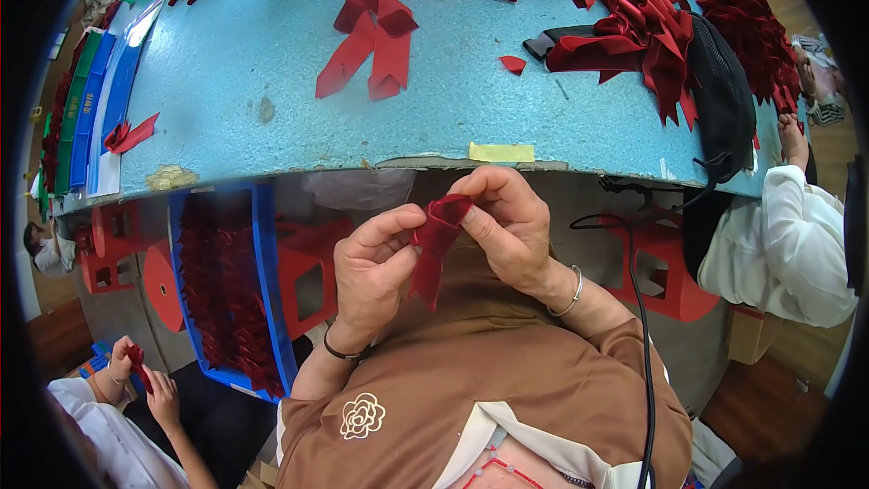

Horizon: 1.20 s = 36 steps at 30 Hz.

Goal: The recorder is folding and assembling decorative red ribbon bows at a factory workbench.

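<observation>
Between my two hands, just off the table's front edge, is a dark red ribbon point(438, 240) folded into a loop at the top with a tail hanging down. My left hand point(373, 263) pinches the loop's left side between thumb and fingers. The loop's upper right is gripped by my right hand point(509, 228), its thumb lying on the front of the fold. Part of the ribbon is hidden behind my fingers.
The blue table point(272, 72) carries piles of red ribbons point(634, 18), a black bag point(721, 81) and a yellow tape strip point(501, 153). A blue crate point(282, 344) of red ribbons stands left. A black cable point(638, 308) hangs right. Co-workers sit at lower left point(118, 426) and right point(778, 235).
</observation>
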Each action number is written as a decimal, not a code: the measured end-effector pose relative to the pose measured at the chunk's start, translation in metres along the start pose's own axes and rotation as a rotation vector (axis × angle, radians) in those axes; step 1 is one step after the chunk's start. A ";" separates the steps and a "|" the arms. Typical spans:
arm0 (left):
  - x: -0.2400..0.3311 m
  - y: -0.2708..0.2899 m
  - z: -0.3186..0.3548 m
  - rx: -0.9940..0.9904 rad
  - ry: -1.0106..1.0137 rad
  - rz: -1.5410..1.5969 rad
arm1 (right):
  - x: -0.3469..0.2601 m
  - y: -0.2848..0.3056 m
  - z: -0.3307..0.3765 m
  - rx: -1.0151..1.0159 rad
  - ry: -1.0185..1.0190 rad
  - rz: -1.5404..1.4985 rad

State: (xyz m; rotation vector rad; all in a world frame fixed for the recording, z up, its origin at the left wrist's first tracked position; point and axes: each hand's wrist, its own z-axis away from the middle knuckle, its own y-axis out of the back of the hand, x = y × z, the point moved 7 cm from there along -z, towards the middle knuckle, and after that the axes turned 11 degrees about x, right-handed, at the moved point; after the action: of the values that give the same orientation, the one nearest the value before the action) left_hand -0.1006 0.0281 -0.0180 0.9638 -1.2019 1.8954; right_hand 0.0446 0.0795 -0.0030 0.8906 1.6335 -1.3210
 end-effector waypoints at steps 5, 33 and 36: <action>-0.012 0.002 0.000 -0.057 0.181 0.062 | -0.014 0.006 -0.005 -0.067 0.212 0.380; 0.001 0.008 0.003 0.103 0.206 -0.112 | -0.010 -0.014 0.018 -0.131 0.265 0.330; -0.006 0.010 0.005 0.119 0.246 -0.056 | -0.024 -0.024 0.018 -0.269 0.590 0.495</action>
State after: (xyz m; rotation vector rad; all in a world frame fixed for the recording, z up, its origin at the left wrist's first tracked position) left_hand -0.1050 0.0194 -0.0257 0.7887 -0.9183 1.9922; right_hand 0.0360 0.0568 0.0267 1.4860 1.7977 -0.5026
